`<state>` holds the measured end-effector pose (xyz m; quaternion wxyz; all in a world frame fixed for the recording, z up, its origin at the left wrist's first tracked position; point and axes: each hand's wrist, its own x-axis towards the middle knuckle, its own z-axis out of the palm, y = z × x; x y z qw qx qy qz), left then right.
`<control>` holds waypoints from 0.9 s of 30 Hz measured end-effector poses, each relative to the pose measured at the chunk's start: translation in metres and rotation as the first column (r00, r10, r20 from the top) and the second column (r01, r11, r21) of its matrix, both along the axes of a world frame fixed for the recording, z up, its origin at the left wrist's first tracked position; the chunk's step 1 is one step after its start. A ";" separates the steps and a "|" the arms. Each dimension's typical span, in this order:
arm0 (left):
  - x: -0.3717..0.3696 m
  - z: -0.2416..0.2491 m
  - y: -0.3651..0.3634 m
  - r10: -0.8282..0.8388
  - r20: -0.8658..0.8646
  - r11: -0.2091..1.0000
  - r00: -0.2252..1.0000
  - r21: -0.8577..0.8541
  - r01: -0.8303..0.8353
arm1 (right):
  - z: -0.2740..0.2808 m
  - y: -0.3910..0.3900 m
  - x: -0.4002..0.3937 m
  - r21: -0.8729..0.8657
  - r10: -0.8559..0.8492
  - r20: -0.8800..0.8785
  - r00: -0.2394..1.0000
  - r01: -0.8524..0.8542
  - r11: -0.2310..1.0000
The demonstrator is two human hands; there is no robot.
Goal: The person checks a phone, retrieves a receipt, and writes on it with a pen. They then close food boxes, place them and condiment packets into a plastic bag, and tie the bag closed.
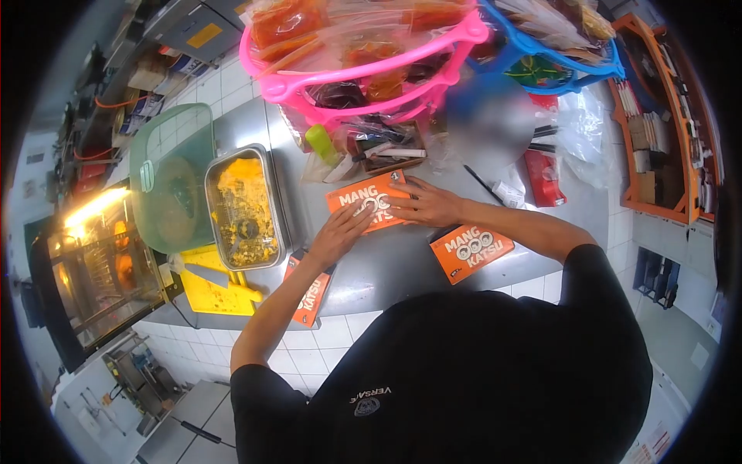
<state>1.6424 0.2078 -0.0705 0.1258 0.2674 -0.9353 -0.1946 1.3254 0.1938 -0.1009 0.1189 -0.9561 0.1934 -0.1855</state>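
Observation:
An orange box [371, 185] with white "MANG KATSU" lettering lies on the metal table. My left hand [342, 231] rests on its lower left part, fingers stretched out. From the right, my right hand [427, 204] lies across the box's right side with its fingers apart. A second orange box [472, 249] is under my right forearm, near the table's front edge. Beside my left forearm is a third box [309, 298], partly hidden by the arm.
A metal tray [280, 209] of yellow crumbly food stands left, near a green lidded container [174, 178]. A knife [207, 274] lies on a yellow board [202, 298]. Pink [371, 69] and blue [541, 71] baskets of bags stand behind. A dark stick [481, 181] lies right.

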 end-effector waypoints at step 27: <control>-0.067 0.002 0.027 0.092 -0.074 0.985 0.993 -0.139 -0.102 | 0.080 0.032 -0.054 0.274 -0.384 0.283 0.879 0.310 0.910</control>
